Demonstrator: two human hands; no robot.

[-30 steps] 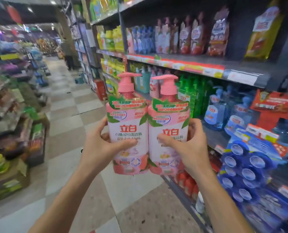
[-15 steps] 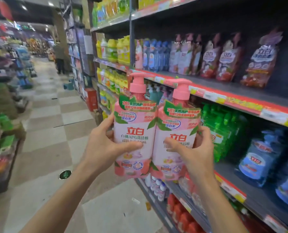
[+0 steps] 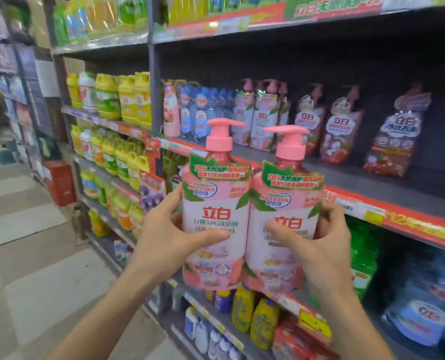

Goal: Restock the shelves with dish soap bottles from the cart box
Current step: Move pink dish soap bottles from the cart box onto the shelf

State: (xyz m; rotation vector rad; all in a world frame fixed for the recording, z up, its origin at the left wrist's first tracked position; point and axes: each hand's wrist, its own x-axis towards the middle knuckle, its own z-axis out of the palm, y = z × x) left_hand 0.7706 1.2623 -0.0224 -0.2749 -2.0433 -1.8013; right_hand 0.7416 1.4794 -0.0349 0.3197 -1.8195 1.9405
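Two pink pump bottles of dish soap stand upright side by side in front of me. My left hand [image 3: 164, 237] grips the left pink bottle [image 3: 216, 203], thumb across its label. My right hand [image 3: 317, 245] grips the right pink bottle [image 3: 288, 211] the same way. Both bottles are held just in front of the edge of the middle shelf [image 3: 372, 183]. On that shelf, behind the pump heads, stand matching pink bottles [image 3: 264, 118] and red-and-white refill pouches [image 3: 340, 128]. The cart box is out of view.
The shelf board to the right of the pouches shows bare dark surface. Yellow jugs [image 3: 128, 97] fill the bay to the left. Green and blue bottles [image 3: 418, 294] sit on the shelf below. The tiled aisle floor [image 3: 34, 268] runs off to the left.
My view has swung toward the shelving and closer to it. Both bottles have risen and now sit level with the middle shelf's edge. My grip on them is unchanged.
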